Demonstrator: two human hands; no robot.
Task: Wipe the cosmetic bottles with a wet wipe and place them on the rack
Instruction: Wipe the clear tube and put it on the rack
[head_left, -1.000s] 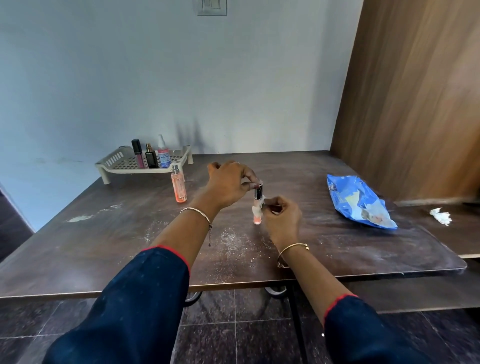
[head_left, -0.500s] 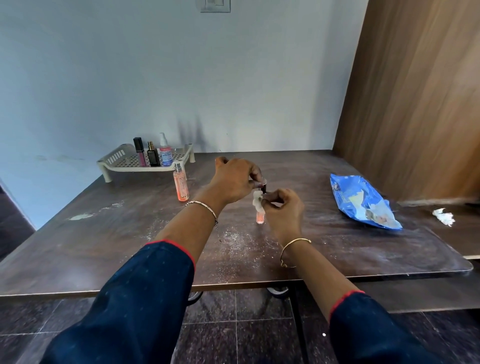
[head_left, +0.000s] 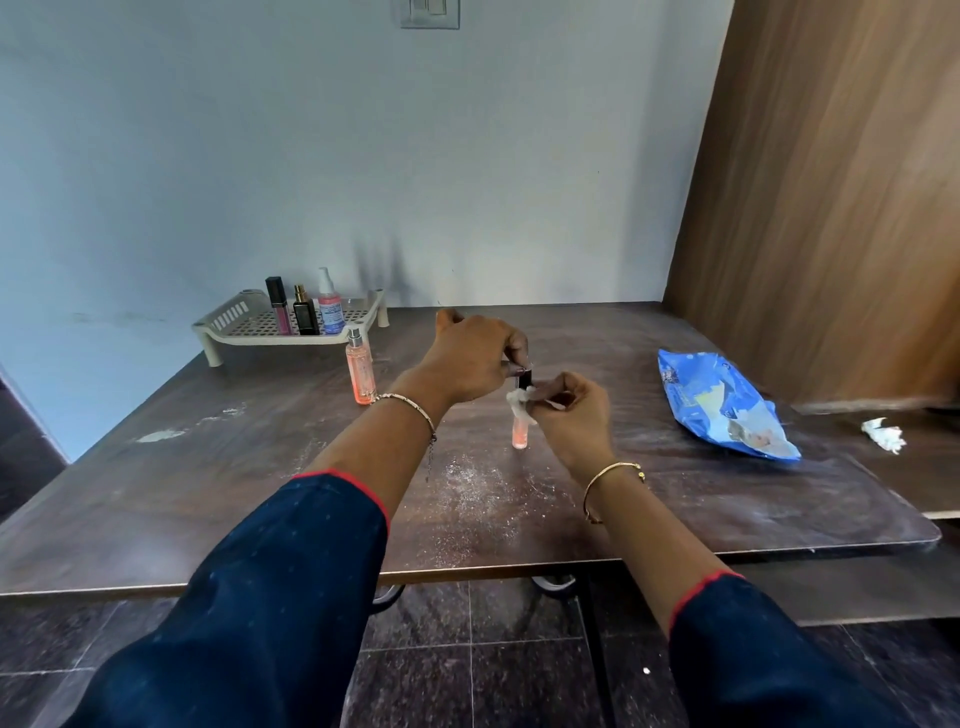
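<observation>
1. Peach-tinted small bottle (head_left: 521, 435) stands on the table (head_left: 208, 467) mid-wipe: your left hand (head_left: 470, 358) pinches its dark cap, your right hand (head_left: 571, 410) pinches the wet wipe (head_left: 517, 402) against its neck.
2. Three bottles (head_left: 305, 314) already stand on the rack (head_left: 228, 318) at the back left.
3. Left for you, as I judge it: finish this one, then wipe the taller peach spray bottle (head_left: 360, 374) just in front of the rack, and rack both.
</observation>
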